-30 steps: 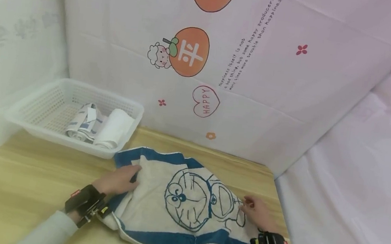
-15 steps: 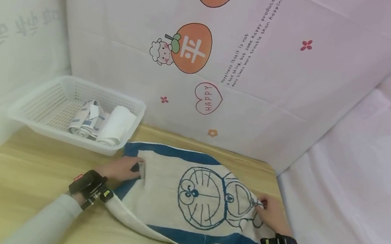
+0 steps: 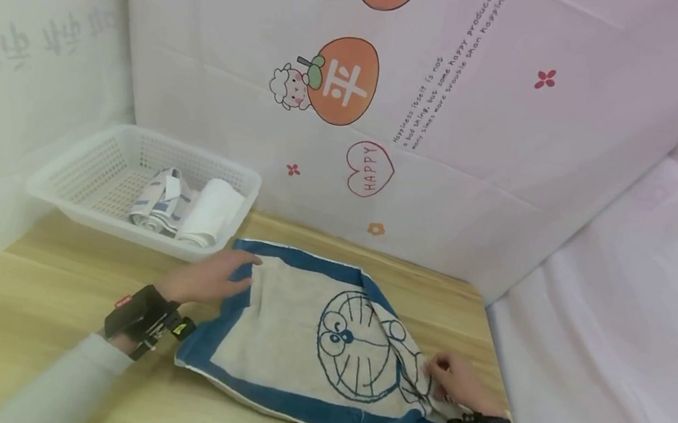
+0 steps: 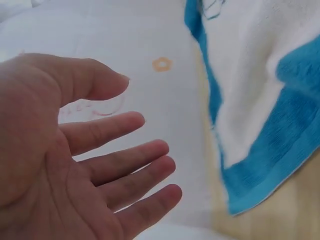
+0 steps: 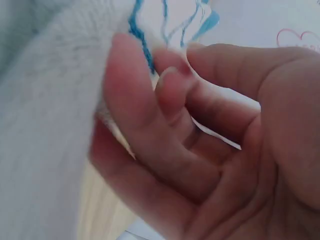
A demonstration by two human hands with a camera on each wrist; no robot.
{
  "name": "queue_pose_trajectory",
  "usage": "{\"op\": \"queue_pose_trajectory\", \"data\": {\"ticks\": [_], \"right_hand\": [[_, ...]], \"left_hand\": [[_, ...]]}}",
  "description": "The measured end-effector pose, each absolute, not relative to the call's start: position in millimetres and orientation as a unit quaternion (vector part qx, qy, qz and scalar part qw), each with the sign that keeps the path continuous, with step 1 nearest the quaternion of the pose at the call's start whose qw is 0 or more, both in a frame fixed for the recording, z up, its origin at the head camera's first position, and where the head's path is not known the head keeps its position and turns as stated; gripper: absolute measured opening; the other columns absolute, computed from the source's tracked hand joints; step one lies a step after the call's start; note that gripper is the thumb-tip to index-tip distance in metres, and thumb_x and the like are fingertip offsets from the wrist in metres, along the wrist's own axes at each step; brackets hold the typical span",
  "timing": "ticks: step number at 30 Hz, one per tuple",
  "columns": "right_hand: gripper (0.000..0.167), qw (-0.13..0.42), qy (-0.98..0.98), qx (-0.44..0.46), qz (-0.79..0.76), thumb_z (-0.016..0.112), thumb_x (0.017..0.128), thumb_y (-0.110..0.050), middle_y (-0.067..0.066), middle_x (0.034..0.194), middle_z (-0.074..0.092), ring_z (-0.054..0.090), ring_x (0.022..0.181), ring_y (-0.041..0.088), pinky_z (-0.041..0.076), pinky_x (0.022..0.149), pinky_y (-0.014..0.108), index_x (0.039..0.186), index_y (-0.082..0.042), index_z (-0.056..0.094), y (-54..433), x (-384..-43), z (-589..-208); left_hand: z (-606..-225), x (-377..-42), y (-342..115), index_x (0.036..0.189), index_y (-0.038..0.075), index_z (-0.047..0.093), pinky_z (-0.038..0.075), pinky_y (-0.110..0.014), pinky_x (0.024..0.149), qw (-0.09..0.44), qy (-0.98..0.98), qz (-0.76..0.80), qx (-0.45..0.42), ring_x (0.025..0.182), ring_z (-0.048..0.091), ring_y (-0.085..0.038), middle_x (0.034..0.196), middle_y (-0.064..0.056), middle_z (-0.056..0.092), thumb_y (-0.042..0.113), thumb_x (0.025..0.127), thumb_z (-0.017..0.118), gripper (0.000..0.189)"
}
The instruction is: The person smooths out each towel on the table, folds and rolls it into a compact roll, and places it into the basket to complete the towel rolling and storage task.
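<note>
A cream towel [image 3: 280, 331] with a blue border and a blue cartoon cat outline lies spread on the wooden table. My left hand [image 3: 207, 276] is over the towel's left end with nothing in it. In the left wrist view that hand [image 4: 100, 145] has its fingers spread apart and the towel [image 4: 245, 90] off to the right. At the opposite end, my right hand [image 3: 460, 382] pinches the towel between thumb and forefinger, pulling up a diagonal fold across the drawing. The right wrist view shows the pinching fingertips [image 5: 175, 62], with loose towel beside them.
Behind and to the left stands a white plastic basket [image 3: 89, 227] holding a rolled striped towel [image 3: 156, 200] and a rolled white towel [image 3: 212, 213]. White printed cloth [image 3: 441, 203] hangs behind the wooden table [image 3: 48, 303]. More white cloth hangs on both sides.
My left hand has let go of the towel's left edge, which now lies flatter. My right hand, still pinching, has lifted the towel's far right edge and folded it toward me.
</note>
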State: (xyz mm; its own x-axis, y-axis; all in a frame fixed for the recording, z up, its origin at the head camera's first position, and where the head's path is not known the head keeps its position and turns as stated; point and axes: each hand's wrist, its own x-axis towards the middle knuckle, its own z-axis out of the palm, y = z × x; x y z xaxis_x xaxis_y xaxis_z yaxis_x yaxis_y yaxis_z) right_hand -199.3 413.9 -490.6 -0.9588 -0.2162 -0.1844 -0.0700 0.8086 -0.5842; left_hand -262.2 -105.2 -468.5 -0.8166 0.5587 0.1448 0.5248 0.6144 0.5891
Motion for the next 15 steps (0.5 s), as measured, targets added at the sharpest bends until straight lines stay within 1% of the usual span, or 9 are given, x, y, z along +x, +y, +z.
{"op": "queue_pose_trajectory", "data": {"ticks": [1, 2, 5, 7, 9, 11, 13, 14, 15], "right_hand": [[0.018, 0.108, 0.947, -0.068, -0.296, 0.058, 0.102, -0.014, 0.008, 0.080, 0.063, 0.061, 0.062, 0.017, 0.051, 0.052, 0.027, 0.102, 0.001, 0.067, 414, -204, -492], [0.020, 0.092, 0.952, -0.059, -0.284, 0.060, 0.102, -0.016, 0.009, 0.085, 0.065, 0.063, 0.067, 0.018, 0.052, 0.055, 0.028, 0.108, 0.001, 0.067, 414, -209, -494], [0.036, 0.065, 0.962, -0.051, -0.259, 0.063, 0.101, -0.025, 0.011, 0.104, 0.067, 0.066, 0.088, 0.022, 0.056, 0.069, 0.033, 0.125, 0.001, 0.063, 410, -227, -504], [0.042, 0.068, 0.964, -0.063, -0.249, 0.065, 0.100, -0.030, 0.010, 0.109, 0.068, 0.064, 0.096, 0.021, 0.055, 0.076, 0.035, 0.130, 0.000, 0.061, 405, -238, -512], [0.040, 0.085, 0.961, -0.083, -0.249, 0.067, 0.099, -0.030, 0.007, 0.106, 0.067, 0.062, 0.093, 0.019, 0.052, 0.073, 0.034, 0.128, -0.003, 0.064, 400, -247, -519], [0.028, 0.094, 0.959, -0.100, -0.250, 0.068, 0.098, -0.028, 0.002, 0.094, 0.064, 0.058, 0.082, 0.015, 0.047, 0.067, 0.029, 0.118, -0.008, 0.068, 395, -252, -523], [0.015, 0.093, 0.956, -0.115, -0.254, 0.068, 0.097, -0.024, 0.000, 0.084, 0.058, 0.052, 0.073, 0.013, 0.041, 0.062, 0.027, 0.106, -0.011, 0.069, 393, -255, -523], [0.012, 0.089, 0.956, -0.120, -0.253, 0.068, 0.098, -0.023, -0.002, 0.080, 0.055, 0.050, 0.069, 0.012, 0.040, 0.060, 0.026, 0.101, -0.012, 0.069, 393, -255, -523], [0.011, 0.083, 0.955, -0.124, -0.256, 0.068, 0.098, -0.022, -0.002, 0.077, 0.053, 0.048, 0.067, 0.011, 0.039, 0.058, 0.025, 0.098, -0.012, 0.067, 394, -255, -521]], "left_hand": [[-472, -264, -102, 0.139, -0.003, 0.054, 0.046, -0.057, 0.106, 0.030, 0.901, 0.314, 0.298, 0.131, 0.054, -0.043, 0.141, -0.024, 0.058, 0.018, 0.101, 0.059, 0.044], [-476, -267, -99, 0.140, -0.002, 0.053, 0.046, -0.056, 0.107, 0.041, 0.904, 0.311, 0.291, 0.132, 0.054, -0.042, 0.142, -0.023, 0.057, 0.018, 0.101, 0.059, 0.044], [-495, -276, -87, 0.144, -0.002, 0.049, 0.044, -0.056, 0.110, 0.074, 0.909, 0.308, 0.272, 0.135, 0.051, -0.041, 0.145, -0.023, 0.054, 0.018, 0.101, 0.057, 0.048], [-507, -281, -80, 0.144, -0.003, 0.047, 0.043, -0.057, 0.110, 0.096, 0.909, 0.311, 0.259, 0.134, 0.052, -0.041, 0.143, -0.023, 0.055, 0.017, 0.101, 0.056, 0.048], [-516, -285, -74, 0.140, -0.006, 0.049, 0.046, -0.056, 0.107, 0.111, 0.908, 0.312, 0.258, 0.126, 0.056, -0.039, 0.133, -0.022, 0.059, 0.014, 0.100, 0.054, 0.045], [-521, -289, -70, 0.131, -0.007, 0.052, 0.050, -0.053, 0.100, 0.112, 0.910, 0.299, 0.263, 0.112, 0.061, -0.036, 0.118, -0.019, 0.062, 0.012, 0.098, 0.055, 0.039], [-522, -293, -67, 0.123, -0.005, 0.056, 0.052, -0.051, 0.092, 0.110, 0.916, 0.283, 0.264, 0.101, 0.061, -0.033, 0.106, -0.015, 0.062, 0.011, 0.095, 0.058, 0.032], [-522, -295, -67, 0.122, -0.005, 0.057, 0.052, -0.051, 0.091, 0.107, 0.920, 0.270, 0.263, 0.100, 0.061, -0.033, 0.105, -0.015, 0.062, 0.012, 0.095, 0.059, 0.032], [-521, -296, -68, 0.121, -0.006, 0.057, 0.052, -0.052, 0.094, 0.103, 0.924, 0.259, 0.263, 0.104, 0.061, -0.035, 0.108, -0.017, 0.063, 0.012, 0.095, 0.061, 0.032]]}}
